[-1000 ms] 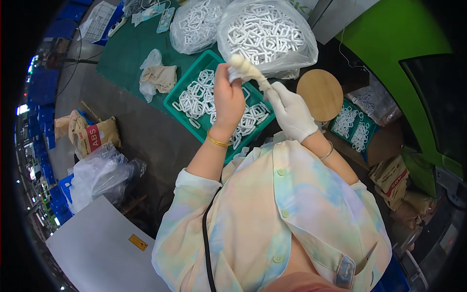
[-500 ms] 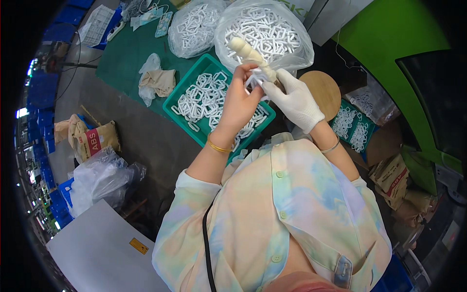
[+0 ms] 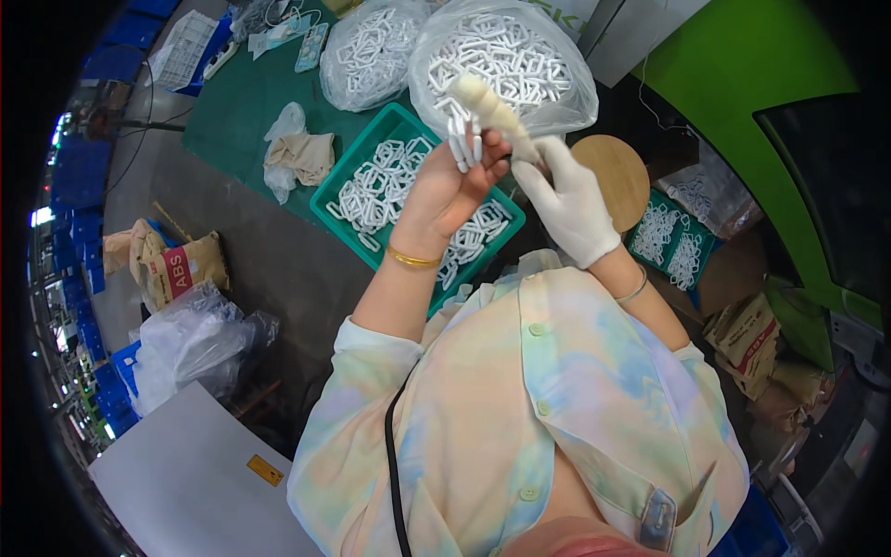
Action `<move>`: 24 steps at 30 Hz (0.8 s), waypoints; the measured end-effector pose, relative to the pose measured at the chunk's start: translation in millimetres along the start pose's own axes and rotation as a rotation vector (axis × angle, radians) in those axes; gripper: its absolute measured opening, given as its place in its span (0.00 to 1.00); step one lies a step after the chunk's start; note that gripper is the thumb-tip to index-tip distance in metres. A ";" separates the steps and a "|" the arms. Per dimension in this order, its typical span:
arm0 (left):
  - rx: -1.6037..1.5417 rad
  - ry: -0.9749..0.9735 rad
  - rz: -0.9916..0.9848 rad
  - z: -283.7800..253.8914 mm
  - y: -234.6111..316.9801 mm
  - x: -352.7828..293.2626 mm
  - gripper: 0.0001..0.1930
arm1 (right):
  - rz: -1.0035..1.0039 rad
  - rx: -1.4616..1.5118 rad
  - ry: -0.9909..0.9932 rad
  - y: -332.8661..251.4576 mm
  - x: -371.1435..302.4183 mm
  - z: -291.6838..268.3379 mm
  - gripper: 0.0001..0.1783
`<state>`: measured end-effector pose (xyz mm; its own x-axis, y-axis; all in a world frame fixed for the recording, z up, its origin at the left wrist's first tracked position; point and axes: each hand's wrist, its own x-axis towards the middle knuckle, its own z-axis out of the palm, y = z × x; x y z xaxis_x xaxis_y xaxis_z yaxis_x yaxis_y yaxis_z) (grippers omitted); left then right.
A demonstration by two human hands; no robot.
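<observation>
My bare left hand is closed, its fingertips raised around several white plastic links. A white knitted glove covers my right hand. In its closed fingers is a thick rod wrapped in cream material, tilted up toward the far left; its lower end is hidden by the glove. The rod lies just right of the links. Both hands are above a green bin that holds many loose white links.
Behind the bin stand two clear bags of white links on a green table. A round wooden stool top and a smaller green tray are at the right. A grey cabinet stands near left.
My left hand has drawn slightly left and turned, with links now standing above its fingers. The rod has shifted a little right and down with my right hand, apart from the links.
</observation>
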<state>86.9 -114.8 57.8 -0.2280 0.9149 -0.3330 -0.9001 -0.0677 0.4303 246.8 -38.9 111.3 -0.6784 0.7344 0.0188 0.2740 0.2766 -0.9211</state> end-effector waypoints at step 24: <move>-0.024 -0.117 0.207 12.0 -3.3 -7.5 0.16 | -0.021 -0.090 0.021 9.2 7.6 -1.6 0.11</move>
<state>96.0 -116.7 68.9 -0.3656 0.9203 -0.1392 -0.8473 -0.2671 0.4590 245.2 -29.8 103.6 -0.6706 0.7404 0.0463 0.3210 0.3458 -0.8817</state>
